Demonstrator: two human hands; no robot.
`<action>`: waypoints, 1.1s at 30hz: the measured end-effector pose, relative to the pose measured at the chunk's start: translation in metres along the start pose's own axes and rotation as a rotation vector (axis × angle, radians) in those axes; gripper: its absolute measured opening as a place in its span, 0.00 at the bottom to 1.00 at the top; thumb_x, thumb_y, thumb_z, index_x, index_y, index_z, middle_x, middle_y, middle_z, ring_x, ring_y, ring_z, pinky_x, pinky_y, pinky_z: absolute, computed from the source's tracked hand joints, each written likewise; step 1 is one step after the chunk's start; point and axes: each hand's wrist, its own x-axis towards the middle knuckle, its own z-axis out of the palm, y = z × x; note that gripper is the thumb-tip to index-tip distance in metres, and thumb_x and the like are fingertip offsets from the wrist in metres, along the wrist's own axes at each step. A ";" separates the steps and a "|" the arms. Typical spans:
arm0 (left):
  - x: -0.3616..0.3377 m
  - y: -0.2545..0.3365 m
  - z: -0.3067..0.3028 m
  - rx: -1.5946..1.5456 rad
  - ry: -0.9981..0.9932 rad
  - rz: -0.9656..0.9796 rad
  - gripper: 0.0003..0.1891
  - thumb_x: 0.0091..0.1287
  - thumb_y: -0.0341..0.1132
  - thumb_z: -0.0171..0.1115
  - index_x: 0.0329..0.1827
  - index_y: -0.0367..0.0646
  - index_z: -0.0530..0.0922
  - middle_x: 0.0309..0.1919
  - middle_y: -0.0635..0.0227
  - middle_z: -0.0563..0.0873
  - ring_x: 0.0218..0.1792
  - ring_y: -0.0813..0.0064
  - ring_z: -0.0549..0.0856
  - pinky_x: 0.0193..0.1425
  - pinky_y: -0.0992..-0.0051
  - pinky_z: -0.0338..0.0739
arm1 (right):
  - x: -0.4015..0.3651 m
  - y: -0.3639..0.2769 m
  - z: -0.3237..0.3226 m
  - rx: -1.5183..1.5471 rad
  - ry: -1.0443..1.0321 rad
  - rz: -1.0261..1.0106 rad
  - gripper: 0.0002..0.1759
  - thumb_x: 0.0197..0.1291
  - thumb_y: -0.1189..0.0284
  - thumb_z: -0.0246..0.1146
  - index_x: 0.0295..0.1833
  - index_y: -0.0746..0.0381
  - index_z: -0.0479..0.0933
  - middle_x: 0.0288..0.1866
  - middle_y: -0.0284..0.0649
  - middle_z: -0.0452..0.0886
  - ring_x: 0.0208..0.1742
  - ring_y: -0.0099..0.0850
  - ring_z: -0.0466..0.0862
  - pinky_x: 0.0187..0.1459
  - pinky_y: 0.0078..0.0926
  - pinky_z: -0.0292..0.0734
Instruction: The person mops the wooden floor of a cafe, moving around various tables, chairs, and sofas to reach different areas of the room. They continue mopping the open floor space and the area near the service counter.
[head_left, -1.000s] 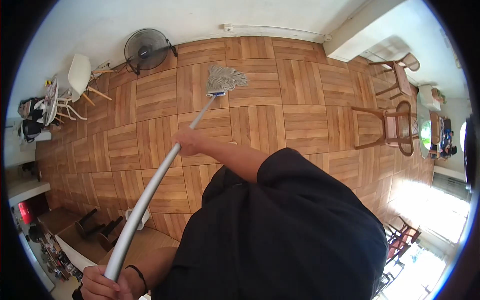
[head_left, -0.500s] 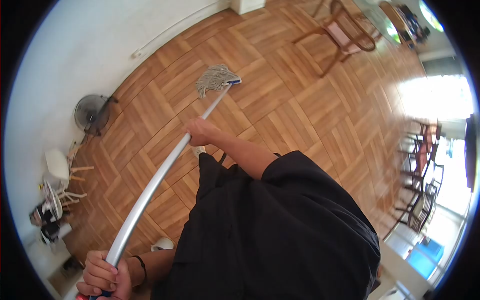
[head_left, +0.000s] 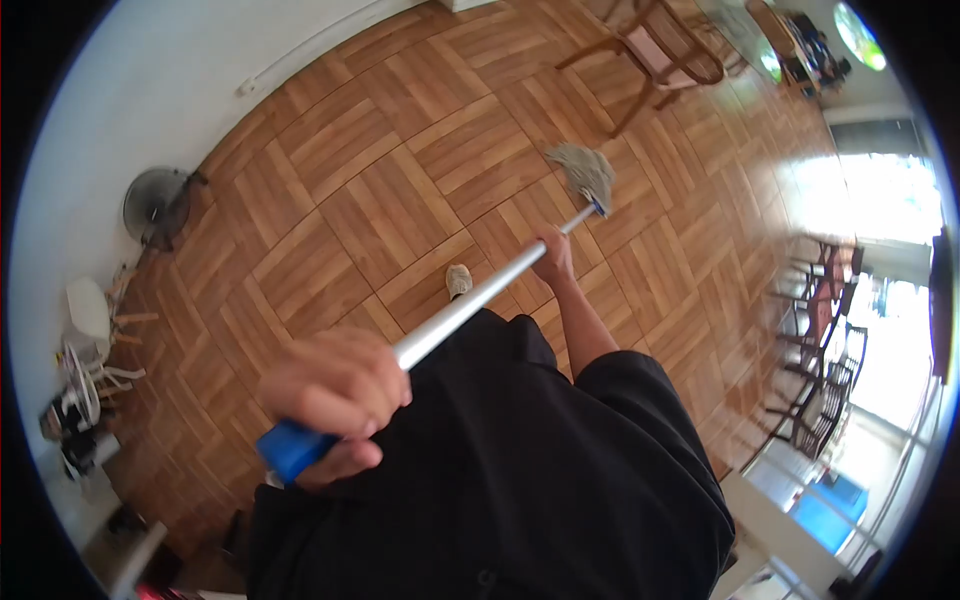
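A string mop point(head_left: 585, 172) with grey strands lies on the wooden floor ahead, its silver pole point(head_left: 465, 312) slanting back toward me. My left hand point(head_left: 335, 385), a little blurred, is closed around the pole's upper end, just above the black shirt front. A blue end piece point(head_left: 292, 450) sticks out below that hand. Farther down the pole, near the mop head, my right hand point(head_left: 553, 257) is wrapped around it with the arm stretched forward. One light-coloured shoe point(head_left: 459, 281) shows on the floor under the pole.
A wooden armchair point(head_left: 655, 55) stands ahead to the right of the mop. By the left wall are a black fan point(head_left: 157, 205) and a white chair point(head_left: 88, 320). Several dark chairs point(head_left: 825, 365) line the right side, near a blue box point(head_left: 830, 510).
The mop head has swept rightward across the floor, and its strands now trail up and left. Both hands moved right with the pole; my left hand also rose toward the chest.
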 end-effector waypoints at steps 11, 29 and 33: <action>-0.145 0.131 0.002 0.240 0.314 0.100 0.15 0.66 0.36 0.69 0.28 0.41 0.72 0.14 0.66 0.76 0.12 0.71 0.75 0.21 0.71 0.76 | -0.033 -0.100 0.147 0.047 -0.130 -0.319 0.13 0.44 0.79 0.63 0.20 0.62 0.63 0.19 0.47 0.71 0.25 0.51 0.76 0.28 0.45 0.70; -0.325 0.340 0.192 1.279 0.928 0.330 0.18 0.71 0.47 0.62 0.32 0.48 0.65 0.15 0.77 0.69 0.14 0.84 0.68 0.20 0.81 0.64 | -0.242 -0.411 0.352 0.374 -1.072 -0.848 0.12 0.42 0.68 0.72 0.26 0.57 0.74 0.24 0.44 0.79 0.31 0.49 0.81 0.31 0.45 0.72; -0.331 0.348 0.245 1.323 1.035 0.335 0.17 0.69 0.47 0.63 0.32 0.49 0.65 0.14 0.77 0.65 0.15 0.84 0.64 0.27 0.79 0.61 | -0.290 -0.427 0.334 0.412 -1.303 -0.954 0.09 0.44 0.67 0.70 0.28 0.57 0.77 0.25 0.45 0.81 0.32 0.49 0.83 0.32 0.44 0.75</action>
